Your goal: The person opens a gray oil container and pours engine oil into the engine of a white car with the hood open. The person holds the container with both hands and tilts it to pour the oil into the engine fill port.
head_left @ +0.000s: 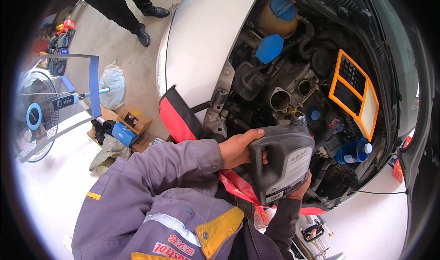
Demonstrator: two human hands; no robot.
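Note:
A dark grey motor oil jug [275, 141] is tilted over the engine bay, its label facing right. My left hand [238, 150] is closed around its handle. My right hand [301, 189] holds the jug low on its right side, fingers partly hidden behind it. The jug's mouth points away from me at the engine [293, 88], and yellowish oil shows just beyond the mouth. Two round openings lie in the engine's metal top there. A blue cap [314, 114] sits just right of the spout.
An orange-framed air filter [354, 92] and a bottle of blue liquid [353, 153] lie at the engine bay's right. A red fender cover [176, 115] drapes the near edge. At left are a fan [36, 115], an opened cardboard box [136, 118] and a standing person's legs [123, 12].

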